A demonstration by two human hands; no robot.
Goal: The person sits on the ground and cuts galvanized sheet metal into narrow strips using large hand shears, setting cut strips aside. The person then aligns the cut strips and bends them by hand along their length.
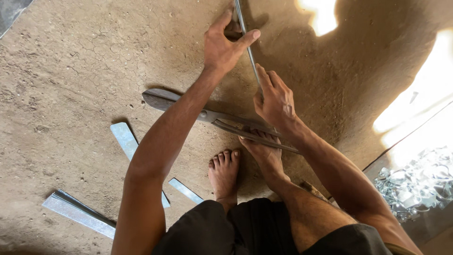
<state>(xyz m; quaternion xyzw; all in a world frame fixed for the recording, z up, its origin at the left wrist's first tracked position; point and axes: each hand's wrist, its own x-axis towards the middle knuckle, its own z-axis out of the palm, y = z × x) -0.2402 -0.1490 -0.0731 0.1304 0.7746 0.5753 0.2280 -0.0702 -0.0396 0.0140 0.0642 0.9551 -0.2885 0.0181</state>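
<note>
Two hands: left hand (225,47), right hand (276,101) fingers pinch metal strip (247,47); snips (207,115) underfoot.

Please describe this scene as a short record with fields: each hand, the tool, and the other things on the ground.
left hand: grips a thin metal strip
right hand: grips the same strip, lower down
tool: large metal shears lying on the dirt floor, one handle under a bare foot
cut strips: flat on the floor, left
scrap pile: shiny offcuts, right

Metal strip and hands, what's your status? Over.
Left hand pinching the thin metal strip up top. Right hand gripping it lower down. Big tin snips lying on the dirt floor, right foot on the handles. Nothing blocking.
</note>
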